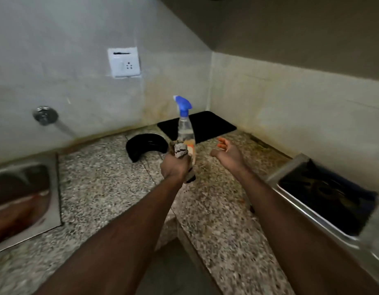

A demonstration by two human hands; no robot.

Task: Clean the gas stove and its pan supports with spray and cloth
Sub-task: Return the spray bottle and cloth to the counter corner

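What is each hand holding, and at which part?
The left hand grips the spray bottle by its lower body, with a cloth in the same grip. The right hand holds nothing.

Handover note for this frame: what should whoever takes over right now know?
The left grip holds the spray bottle and the cloth together, over the granite counter.
The right grip is open beside the bottle and holds nothing.
The gas stove sits at the right edge, blurred; its pan supports cannot be made out.
Done: spray and cloth are in hand.
Left: spray and wipe the stove and supports.
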